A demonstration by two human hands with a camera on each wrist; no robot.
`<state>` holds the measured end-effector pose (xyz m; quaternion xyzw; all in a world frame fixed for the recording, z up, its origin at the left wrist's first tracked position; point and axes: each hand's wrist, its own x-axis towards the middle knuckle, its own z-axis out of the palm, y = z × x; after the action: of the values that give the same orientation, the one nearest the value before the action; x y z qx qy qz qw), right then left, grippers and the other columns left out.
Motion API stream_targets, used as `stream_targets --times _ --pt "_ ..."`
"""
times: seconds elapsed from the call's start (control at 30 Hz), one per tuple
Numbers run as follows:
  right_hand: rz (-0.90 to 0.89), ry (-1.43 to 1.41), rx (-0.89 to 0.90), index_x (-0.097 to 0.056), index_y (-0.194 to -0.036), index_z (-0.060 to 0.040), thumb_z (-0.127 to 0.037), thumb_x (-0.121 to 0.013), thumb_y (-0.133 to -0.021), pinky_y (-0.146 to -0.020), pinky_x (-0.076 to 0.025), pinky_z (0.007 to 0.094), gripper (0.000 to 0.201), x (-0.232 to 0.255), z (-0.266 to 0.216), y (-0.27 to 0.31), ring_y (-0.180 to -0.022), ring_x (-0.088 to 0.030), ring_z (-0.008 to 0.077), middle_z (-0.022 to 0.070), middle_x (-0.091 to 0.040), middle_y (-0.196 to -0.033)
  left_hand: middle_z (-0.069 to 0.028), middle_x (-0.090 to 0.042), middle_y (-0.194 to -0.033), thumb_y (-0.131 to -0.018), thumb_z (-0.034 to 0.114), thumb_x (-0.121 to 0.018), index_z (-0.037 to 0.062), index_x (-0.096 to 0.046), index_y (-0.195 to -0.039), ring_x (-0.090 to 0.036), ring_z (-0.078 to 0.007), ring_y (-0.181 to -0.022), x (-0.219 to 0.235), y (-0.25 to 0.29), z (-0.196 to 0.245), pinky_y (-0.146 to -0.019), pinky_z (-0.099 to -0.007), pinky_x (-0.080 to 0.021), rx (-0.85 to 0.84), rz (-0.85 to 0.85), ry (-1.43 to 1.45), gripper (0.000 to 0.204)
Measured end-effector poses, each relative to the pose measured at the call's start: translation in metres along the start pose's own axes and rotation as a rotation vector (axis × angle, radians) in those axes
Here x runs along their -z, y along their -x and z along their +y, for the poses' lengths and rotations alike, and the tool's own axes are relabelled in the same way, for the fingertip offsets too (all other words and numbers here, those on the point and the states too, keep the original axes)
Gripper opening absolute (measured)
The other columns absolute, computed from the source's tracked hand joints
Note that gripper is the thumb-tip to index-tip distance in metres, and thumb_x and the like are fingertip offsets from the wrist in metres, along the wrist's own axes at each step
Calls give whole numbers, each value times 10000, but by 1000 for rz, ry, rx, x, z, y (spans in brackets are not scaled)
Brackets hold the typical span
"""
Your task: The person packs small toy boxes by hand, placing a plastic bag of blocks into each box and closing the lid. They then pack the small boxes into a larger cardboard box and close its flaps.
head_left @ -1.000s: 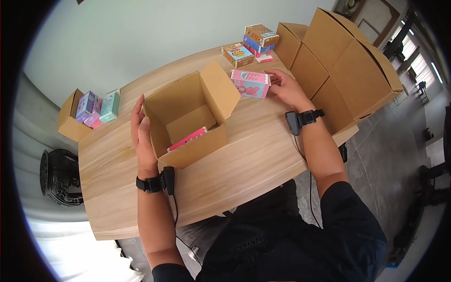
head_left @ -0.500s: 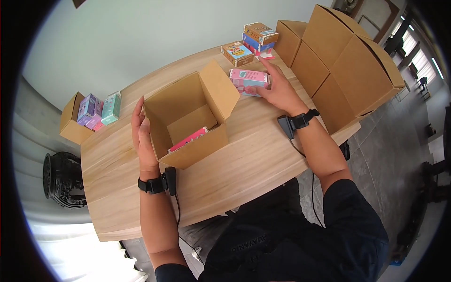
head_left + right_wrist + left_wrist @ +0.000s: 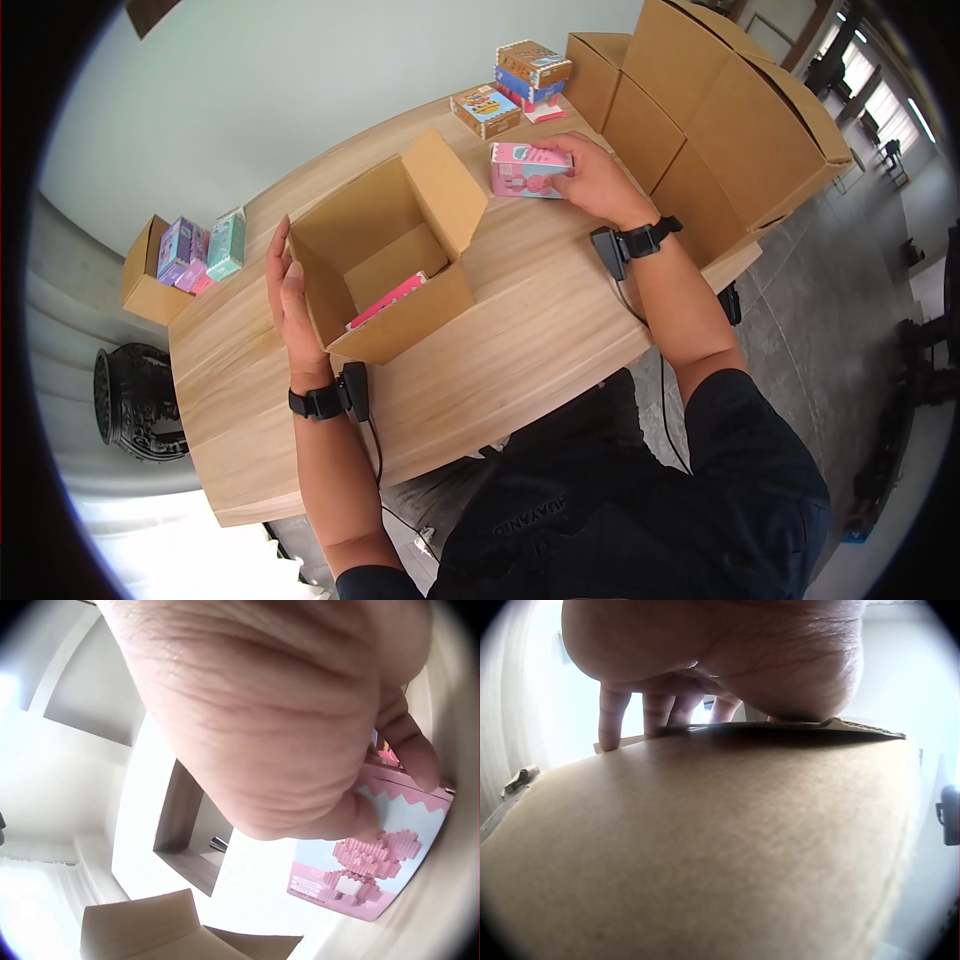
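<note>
My right hand (image 3: 600, 182) grips a small pink and light-blue toy box (image 3: 520, 172) near the table's right side. Its thumb lies on the printed front, which shows a pink block-built figure in the right wrist view, and the other fingers reach over the top and behind. My left hand (image 3: 290, 305) rests with straight fingers along the left side of an open cardboard carton (image 3: 415, 318). In the left wrist view the palm lies over the carton's edge. Inside the carton, a flat pink-red box (image 3: 388, 300) leans near the front wall.
Several small boxes (image 3: 535, 65) are stacked at the back right, beside large brown cartons (image 3: 735, 110). At the table's far left, a small carton (image 3: 148, 270) stands by purple and teal boxes (image 3: 226, 243). The open carton's raised flap (image 3: 445, 190) faces the right hand.
My right hand has moved from the pink box's right end to gripping it, thumb on the front; the box has turned slightly. My left hand has stayed at the carton. The head view has shifted slightly.
</note>
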<state>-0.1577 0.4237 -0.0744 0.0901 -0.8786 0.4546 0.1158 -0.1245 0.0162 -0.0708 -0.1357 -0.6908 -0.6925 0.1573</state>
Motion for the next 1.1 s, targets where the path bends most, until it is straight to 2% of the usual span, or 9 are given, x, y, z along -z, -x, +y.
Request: stream_targets --times 0.4,0.43,0.5,0.53,0.67,0.77,0.87,0.97,1.1 --pt "83 -27 -49 -662 -1261 -21 -25 -754 -829 -883 -541 307 441 10 -5 -1 -1081 -666 171 77 -708 -1169 -145 -609 -1377 -1045 320 -450 1 -373 -1592 -570 -242 -1276 1 -1 -9 -1091 -371 -440 22 21 79 638" --pt "165 -60 44 -682 -1252 -44 -160 -819 -784 -879 -543 364 501 8 4 -10 -1035 -687 249 147 -718 -1137 -144 -614 -1366 -1046 311 -449 0 -374 -1593 -571 -238 -1265 4 0 -10 -1086 -366 -439 10 7 66 633" --pt "160 -213 -24 -651 -1331 -75 -137 -784 -808 -798 -564 322 543 20 0 -16 -1024 -689 198 124 -708 -1150 -142 -623 -1344 -1048 294 -446 -2 -375 -1594 -574 -231 -1244 7 0 -11 -1078 -357 -436 -18 -6 31 625" --pt "219 -271 139 -616 -1378 -79 -105 -755 -819 -737 -568 281 577 22 -11 -17 -966 -692 157 93 -691 -1140 -142 -626 -1332 -1049 284 -445 -5 -371 -1596 -575 -228 -1232 6 0 -6 -1074 -353 -434 -18 7 23 623" --pt "52 -372 129 -589 -1415 -51 14 -698 -879 -792 -583 278 551 41 -102 -10 -1036 -658 136 51 -659 -1223 -173 -587 -1407 -1050 254 -446 -27 -382 -1587 -535 -249 -1309 1 0 2 -1134 -370 -388 -15 12 22 610" --pt "-270 -525 191 -471 -1506 -22 -289 -914 -828 -1132 -494 454 852 31 -164 -14 -1358 -597 318 245 -592 -1427 -193 -527 -1504 -1055 277 -424 -35 -408 -1572 -493 -265 -1384 3 -1 -3 -1171 -390 -361 -66 -8 -33 604" --pt "-316 -74 545 -622 -1366 -29 -59 -732 -879 -853 -561 336 501 -4 -193 -19 -1022 -679 204 70 -678 -1128 -199 -480 -1561 -1067 302 -393 -40 -429 -1560 -464 -271 -1419 5 -2 -5 -1180 -397 -355 -89 -40 -58 601" --pt "-407 344 699 -650 -1301 -13 -112 -749 -868 -867 -548 408 454 -40 -212 -24 -1045 -679 319 139 -678 -1103 -196 -467 -1568 -1082 292 -382 -33 -420 -1563 -432 -277 -1452 8 -3 -13 -1209 -403 -317 -89 -49 14 582" --pt "-557 504 617 -685 -1094 26 -47 -694 -786 -786 -553 461 316 -84 -214 -33 -929 -680 409 222 -696 -981 -180 -466 -1566 -1095 380 -366 -32 -445 -1543 -432 -278 -1449 4 -1 -10 -1213 -405 -308 -78 -12 30 613"
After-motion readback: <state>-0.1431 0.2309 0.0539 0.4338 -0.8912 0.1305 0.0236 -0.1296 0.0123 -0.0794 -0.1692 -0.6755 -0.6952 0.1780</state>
